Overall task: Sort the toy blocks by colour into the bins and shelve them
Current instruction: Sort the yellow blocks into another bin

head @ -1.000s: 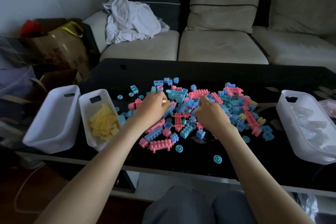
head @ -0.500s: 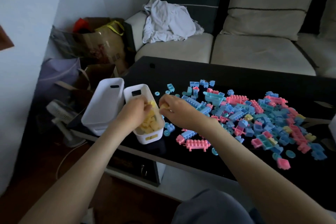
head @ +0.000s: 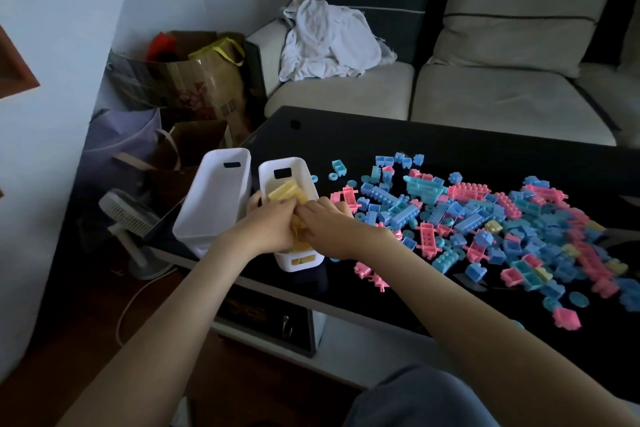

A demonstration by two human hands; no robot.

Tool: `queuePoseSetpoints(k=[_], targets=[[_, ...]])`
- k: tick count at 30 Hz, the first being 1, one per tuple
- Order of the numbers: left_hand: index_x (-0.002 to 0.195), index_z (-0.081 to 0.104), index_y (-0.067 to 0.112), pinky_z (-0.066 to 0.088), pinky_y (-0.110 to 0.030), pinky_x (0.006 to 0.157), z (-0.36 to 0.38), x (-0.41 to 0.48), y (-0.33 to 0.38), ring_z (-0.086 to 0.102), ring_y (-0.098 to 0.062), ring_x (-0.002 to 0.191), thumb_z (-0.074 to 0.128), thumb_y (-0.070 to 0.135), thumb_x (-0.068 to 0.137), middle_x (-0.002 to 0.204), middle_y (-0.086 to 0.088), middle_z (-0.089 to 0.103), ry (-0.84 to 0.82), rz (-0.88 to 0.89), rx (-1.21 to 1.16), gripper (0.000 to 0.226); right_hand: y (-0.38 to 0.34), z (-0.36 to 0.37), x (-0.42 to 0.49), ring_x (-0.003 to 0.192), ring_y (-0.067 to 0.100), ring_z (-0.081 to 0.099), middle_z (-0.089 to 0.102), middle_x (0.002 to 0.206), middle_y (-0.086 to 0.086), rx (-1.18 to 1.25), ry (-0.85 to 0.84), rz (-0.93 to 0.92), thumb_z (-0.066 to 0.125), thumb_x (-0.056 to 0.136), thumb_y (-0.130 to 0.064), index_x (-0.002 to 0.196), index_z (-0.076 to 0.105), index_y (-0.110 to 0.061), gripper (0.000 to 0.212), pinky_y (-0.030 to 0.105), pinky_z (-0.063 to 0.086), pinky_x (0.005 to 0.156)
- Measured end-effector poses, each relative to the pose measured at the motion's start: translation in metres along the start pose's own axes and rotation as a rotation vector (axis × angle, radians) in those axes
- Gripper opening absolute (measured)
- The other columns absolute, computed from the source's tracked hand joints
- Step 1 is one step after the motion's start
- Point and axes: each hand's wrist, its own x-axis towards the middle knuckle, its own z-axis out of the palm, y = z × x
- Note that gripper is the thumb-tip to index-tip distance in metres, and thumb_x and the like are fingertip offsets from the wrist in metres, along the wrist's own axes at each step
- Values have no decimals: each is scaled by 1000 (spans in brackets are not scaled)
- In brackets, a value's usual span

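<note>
Head view looks down on a glossy black table (head: 450, 149) where two white plastic bins stand side by side at the left end, both oblong with rounded corners and a slot handle cut in the far wall. The left bin (head: 214, 198) shows only bare white inside. The right bin (head: 289, 165) holds pale yellow blocks (head: 285, 192), studded and boxy, heaped against each other.

Both hands meet over this right bin. The left hand (head: 266, 229) has its fingers curled down inside, and its thumb shows in the gap between the two bins. The right hand (head: 332, 224) curls its fingers toward the left one, knuckles up. Yellow plastic shows between and beneath them (the fingertips themselves are hidden), so I cannot tell whether either hand grips a block or merely rests on the heap.

To the right a loose pile of blocks (head: 485, 218) spreads across the table: pink and blue pieces far too many to count, long studded bricks, short cubes, flat round discs, and at least four yellow blocks scattered among them.

Behind the table stands a pale fabric sofa (head: 502, 97) with one crumpled white cloth (head: 329, 42) on its seat. Paper bags (head: 194, 80) and one small fan (head: 128, 215) sit on the floor at the left.
</note>
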Motion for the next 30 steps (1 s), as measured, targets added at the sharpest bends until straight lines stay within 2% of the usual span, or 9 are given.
queuePoseSetpoints(k=[2,5,8,12,16,19,22,27,30], targets=[[130,39,22,9,-41,117,0,0,0,25,-20,136,42,24,93,140,-1,35,6,-16,-10,37,0,-1,-1,119,24,35,42,132,2,-83,-40,-18,27,102,-22,133,41,-14,35,45,29,98],[138,34,35,-5,-49,116,4,4,-4,-7,-23,143,47,36,89,157,3,5,11,17,120,51,-2,-4,-1,121,26,35,41,136,6,-199,-103,-25,24,102,-20,131,45,-13,37,51,24,103],[137,37,37,-8,-52,115,-1,4,-3,-17,-26,144,48,32,88,159,3,-1,-53,-26,137,50,-1,-6,-1,124,24,35,46,130,2,-216,-145,-26,24,102,-20,133,46,-14,38,55,15,108],[133,46,33,4,-43,116,-5,1,6,-3,-25,144,51,23,86,157,-1,10,245,5,15,49,4,-9,-7,126,22,36,50,126,1,-127,1,-16,34,98,-17,121,51,-13,29,46,11,112],[133,48,23,17,-36,111,-12,-2,47,19,-25,139,50,13,86,153,-2,23,454,97,-60,48,17,-16,-20,124,22,35,48,128,3,1,224,78,45,91,-13,124,51,-10,34,37,21,108],[137,43,20,24,-35,107,-6,4,90,26,-26,134,50,7,84,155,-1,22,475,167,-86,55,43,-18,-45,127,22,31,43,135,2,51,254,195,51,88,-14,135,44,-13,47,36,21,106],[138,42,17,29,-36,102,6,12,131,31,-29,127,53,14,86,151,-3,28,453,235,-140,53,80,-18,-79,125,23,31,45,133,1,41,224,325,48,90,-11,133,46,-16,43,36,25,102],[133,48,20,25,-36,96,23,24,197,40,-22,124,48,24,95,132,2,51,356,493,-159,38,156,-17,-144,131,26,32,42,141,3,-9,119,634,43,89,-3,137,44,-24,53,37,27,104],[134,47,23,25,-38,98,30,35,225,43,-20,126,46,28,97,135,3,52,254,553,-151,38,194,-17,-188,129,28,39,45,140,7,-19,89,771,42,88,0,135,47,-23,52,37,33,100]])
